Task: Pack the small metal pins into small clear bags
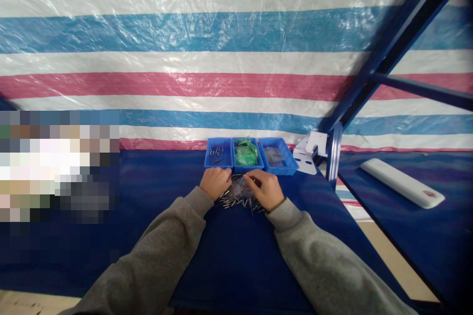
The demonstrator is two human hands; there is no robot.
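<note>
**Two bare hands meet over a heap of slim metal pieces**

Nearest, two thick grey fabric sleeves (pixel 148 261) reach forward over a dark blue, smooth surface (pixel 236 261), converging toward the middle. Just beyond the cuffs lies a loose heap of slim, silvery metal pieces (pixel 242 202), many fanned out with their ends toward the person. Crumpled, see-through plastic (pixel 239 188) sits among them, between the hands.

The left hand (pixel 215 183) is at the heap's left edge, knuckles up, its grip curled inward; whether the fingers close on anything cannot be told. The right hand (pixel 266 189) is at the opposite edge, its grip bent, with thumb and forefinger near each other at the heap's far side. Anything between those fingertips is too small to make out.

Just past the hands, three open blue plastic trays stand in a row. The left tray (pixel 209 160) holds a few slim metal pieces, well spread out; the middle tray (pixel 254 169) holds a bunched green plastic bag (pixel 246 153); the right tray (pixel 283 171) holds greyish contents, too blurred to identify. Beside it are folded white sheets (pixel 306 165) with round holes.

Farther right, a long, rounded white plastic object (pixel 402 183) lies on a second dark blue surface (pixel 439 241). Behind, a blue metal frame (pixel 356 91) leans before a glossy red, white and blue striped sheet (pixel 185 32).
</note>
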